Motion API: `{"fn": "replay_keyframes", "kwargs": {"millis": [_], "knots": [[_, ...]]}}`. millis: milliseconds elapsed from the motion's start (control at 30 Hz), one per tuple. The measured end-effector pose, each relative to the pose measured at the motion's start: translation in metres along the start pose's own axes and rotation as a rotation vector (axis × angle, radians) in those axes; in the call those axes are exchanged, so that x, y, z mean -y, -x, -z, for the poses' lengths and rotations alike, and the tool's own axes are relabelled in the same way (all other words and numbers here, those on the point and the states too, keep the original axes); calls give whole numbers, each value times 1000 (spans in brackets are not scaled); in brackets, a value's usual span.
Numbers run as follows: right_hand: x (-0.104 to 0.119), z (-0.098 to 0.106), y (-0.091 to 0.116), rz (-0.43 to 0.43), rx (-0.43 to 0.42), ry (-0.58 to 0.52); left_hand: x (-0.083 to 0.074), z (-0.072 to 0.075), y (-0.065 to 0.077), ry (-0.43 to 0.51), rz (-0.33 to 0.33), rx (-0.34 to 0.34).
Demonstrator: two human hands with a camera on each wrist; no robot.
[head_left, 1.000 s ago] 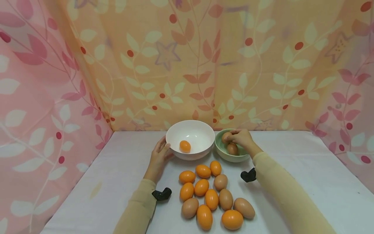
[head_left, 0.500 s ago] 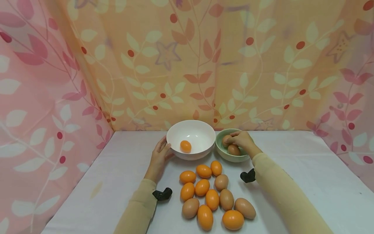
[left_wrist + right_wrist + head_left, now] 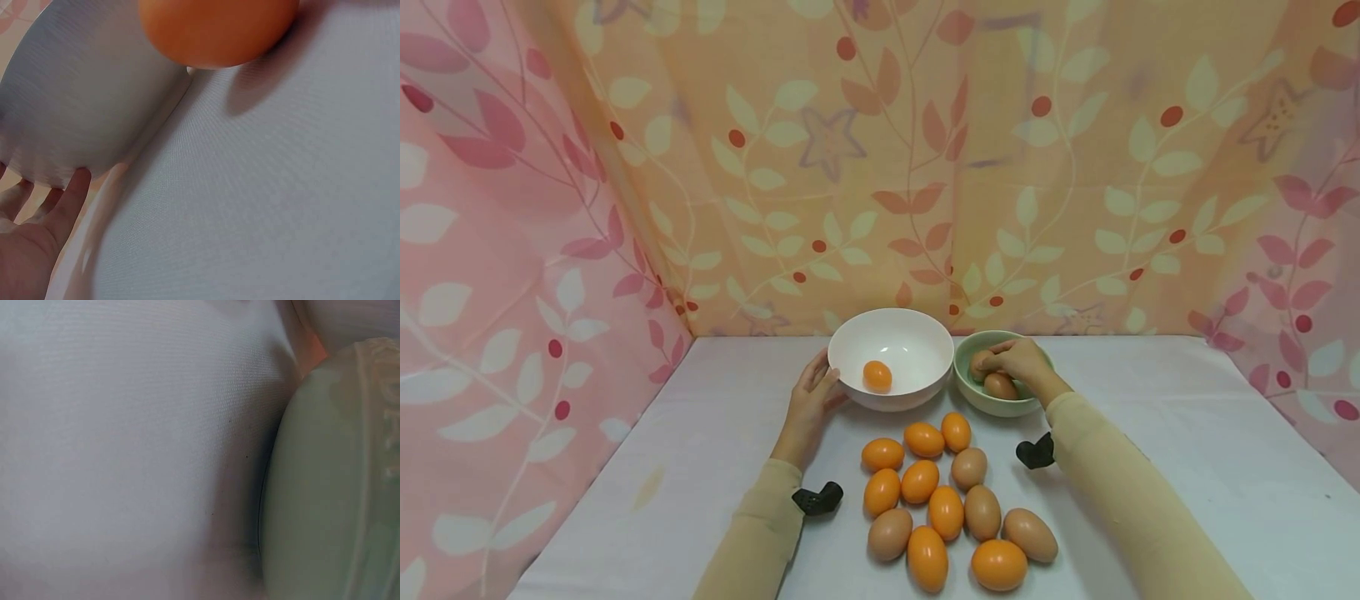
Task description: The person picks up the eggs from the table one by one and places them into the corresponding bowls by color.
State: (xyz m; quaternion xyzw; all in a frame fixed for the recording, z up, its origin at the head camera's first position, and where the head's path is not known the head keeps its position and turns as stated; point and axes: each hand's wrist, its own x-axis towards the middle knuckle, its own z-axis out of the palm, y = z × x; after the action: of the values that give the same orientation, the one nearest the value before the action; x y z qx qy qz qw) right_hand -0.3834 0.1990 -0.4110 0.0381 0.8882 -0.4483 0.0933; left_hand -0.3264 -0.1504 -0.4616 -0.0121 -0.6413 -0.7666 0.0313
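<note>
My left hand (image 3: 808, 404) rests against the left side of a white bowl (image 3: 925, 354), which has one orange egg (image 3: 877, 377) inside. In the left wrist view, the fingers (image 3: 74, 197) touch the bowl's outer wall without wrapping round it. My right hand (image 3: 1026, 362) reaches into a smaller green bowl (image 3: 1000, 407) and pinches a brown egg (image 3: 980, 364) there. Another brown egg (image 3: 1000, 386) lies just in front of it in the same bowl. The right wrist view has the green bowl's outer side (image 3: 319, 487), but the hand is out of that view.
Several orange eggs (image 3: 946, 512) and brown eggs (image 3: 982, 512) lie loosely grouped on the white tablecloth (image 3: 647, 433) in front of the bowls. The two bowls stand side by side, near a patterned curtain (image 3: 880, 167) at the back.
Almost nothing differs. The right hand stays in the green bowl with the brown egg, and the left hand stays at the white bowl. The whole view has shifted very slightly.
</note>
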Motion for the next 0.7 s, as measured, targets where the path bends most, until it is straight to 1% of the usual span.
{"fn": "replay_keyframes", "kwargs": {"millis": [167,333,567,700], "knots": [[0,0,0,-2,-3,13,-1,-1,1,4,11,-10],[0,-2,1,-8,1,22,0,0,2,-4,7,-15],[1,-1,6,41,6,71,1,1,2,-7,5,-17],[6,3,15,62,-29,80,0,-1,0,3,1,-12]]}}
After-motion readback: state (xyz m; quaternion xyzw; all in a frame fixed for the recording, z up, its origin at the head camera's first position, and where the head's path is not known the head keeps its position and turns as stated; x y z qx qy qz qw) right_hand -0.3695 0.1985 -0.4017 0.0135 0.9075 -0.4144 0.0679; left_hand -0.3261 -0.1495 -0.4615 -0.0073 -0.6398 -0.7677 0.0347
